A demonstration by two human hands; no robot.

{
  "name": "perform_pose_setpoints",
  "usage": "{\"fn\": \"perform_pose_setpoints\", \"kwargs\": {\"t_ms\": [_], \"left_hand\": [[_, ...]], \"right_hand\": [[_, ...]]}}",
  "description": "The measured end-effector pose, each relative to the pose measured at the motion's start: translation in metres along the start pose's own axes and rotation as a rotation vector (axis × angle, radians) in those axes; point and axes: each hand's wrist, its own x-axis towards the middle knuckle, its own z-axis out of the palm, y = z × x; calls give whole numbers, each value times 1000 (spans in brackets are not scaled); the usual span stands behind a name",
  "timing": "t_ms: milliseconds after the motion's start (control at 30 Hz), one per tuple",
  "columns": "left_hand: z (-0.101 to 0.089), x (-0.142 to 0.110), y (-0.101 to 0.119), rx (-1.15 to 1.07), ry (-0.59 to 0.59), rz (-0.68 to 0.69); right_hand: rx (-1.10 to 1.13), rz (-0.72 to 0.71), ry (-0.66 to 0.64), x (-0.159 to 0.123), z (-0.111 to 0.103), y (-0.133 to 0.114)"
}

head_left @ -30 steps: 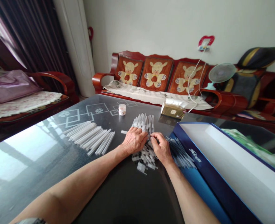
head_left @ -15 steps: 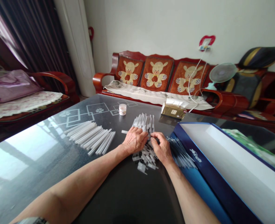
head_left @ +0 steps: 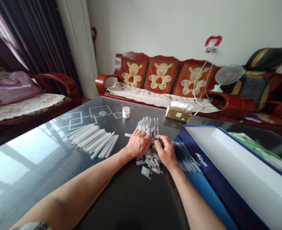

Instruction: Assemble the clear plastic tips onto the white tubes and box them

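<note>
My left hand point(head_left: 139, 144) is closed, with its fingers curled in over a heap of small clear plastic pieces that look like pen caps point(head_left: 151, 162). My right hand point(head_left: 166, 150) faces it in a pinch, thumb and forefinger together. Whatever sits between the fingertips is too small and hidden to name. Just beyond both hands lies a bunch of capped translucent pen-like sticks point(head_left: 149, 124). White slender tubes point(head_left: 93, 140) are laid side by side to the left. Thin dark rods like pen refills point(head_left: 186, 159) lie by my right hand.
A long blue box with a white inside point(head_left: 236, 159) takes up the table's right side. A small white round tub point(head_left: 125, 112) and a gold tissue box point(head_left: 178, 113) stand farther back. Behind the dark glossy table point(head_left: 47, 163) is a wooden sofa point(head_left: 107, 80).
</note>
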Motion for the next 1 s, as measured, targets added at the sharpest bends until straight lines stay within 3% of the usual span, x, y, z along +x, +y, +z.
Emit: {"fn": "perform_pose_setpoints", "kwargs": {"t_ms": [133,367,600,700,900,1000], "left_hand": [[-1,0,0,1,-4,8],[-1,1,1,7,-6,4],[0,0,0,4,-3,7],[0,0,-1,6,-12,10],[0,0,-4,15,-19,-22],[2,-1,-5,15,-6,-52]], "right_hand": [[-51,50,2,1,1,2],[-8,-7,-17,0,1,3],[-74,63,-30,1,1,4],[-92,39,-57,1,3,6],[-43,12,7,1,2,7],[-45,5,-39,0,1,3]]}}
